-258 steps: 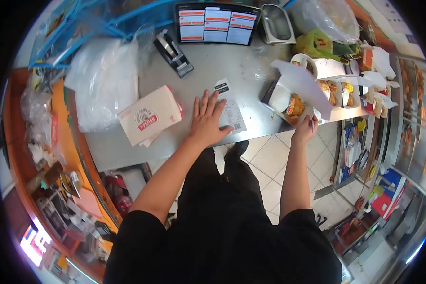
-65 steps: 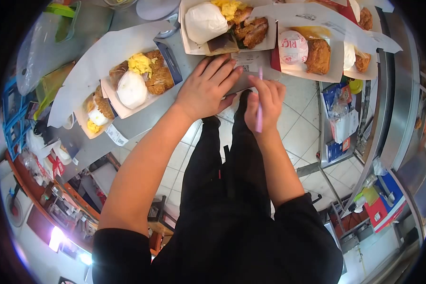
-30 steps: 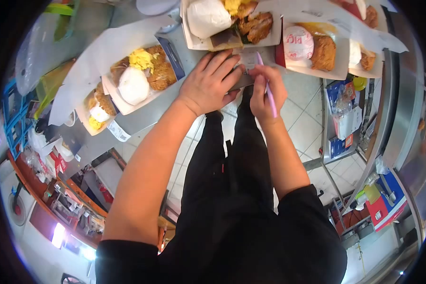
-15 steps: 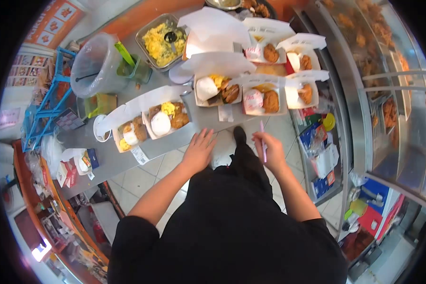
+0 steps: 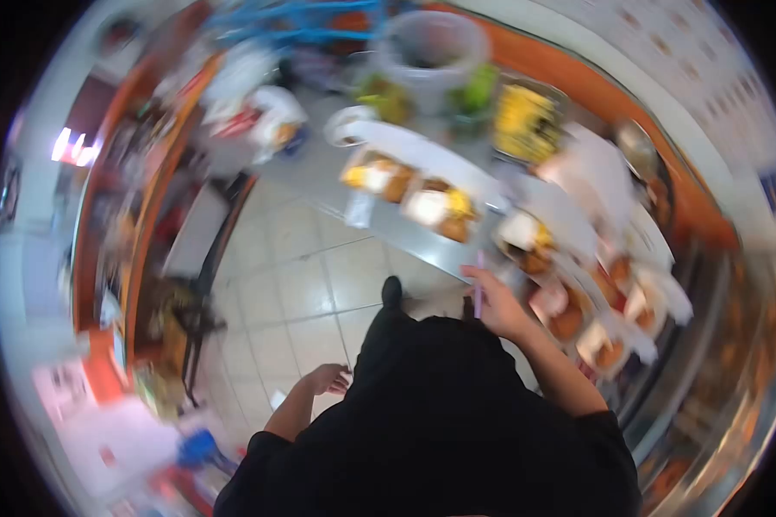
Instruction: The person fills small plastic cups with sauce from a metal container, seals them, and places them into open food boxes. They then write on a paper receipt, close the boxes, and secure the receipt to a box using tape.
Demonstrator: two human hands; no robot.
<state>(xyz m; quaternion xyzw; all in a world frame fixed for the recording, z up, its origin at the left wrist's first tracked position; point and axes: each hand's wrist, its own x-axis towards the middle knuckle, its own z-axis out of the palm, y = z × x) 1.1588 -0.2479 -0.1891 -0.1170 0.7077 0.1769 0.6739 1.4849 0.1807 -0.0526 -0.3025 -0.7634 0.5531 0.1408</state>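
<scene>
A slim pink-purple pen (image 5: 478, 295) stands upright in the closed fingers of my right hand (image 5: 502, 308), just off the front edge of the metal counter (image 5: 405, 233). My left hand (image 5: 326, 379) hangs low by my side over the floor, fingers loosely bent and apart, with nothing seen in it. Nearest the pen are two lidded-open paper meal boxes (image 5: 461, 159) of white rice, yellow egg and brown fried pieces. More open boxes (image 5: 588, 228) with rice and fried chicken stand to the right. Motion blurs much of the scene.
Behind the boxes are a metal tray of yellow egg (image 5: 526, 125), a clear plastic-lined bin (image 5: 431, 52) and a green container (image 5: 472, 90). Orange-edged shelving (image 5: 151, 207) runs along the left. A glass-fronted food case (image 5: 707, 414) is at the lower right. Tiled floor (image 5: 293, 284) lies between.
My view has swung left, so the counter and boxes now sit further right. My left hand has dropped from near the counter edge to my side. The pen stays in my right hand.
</scene>
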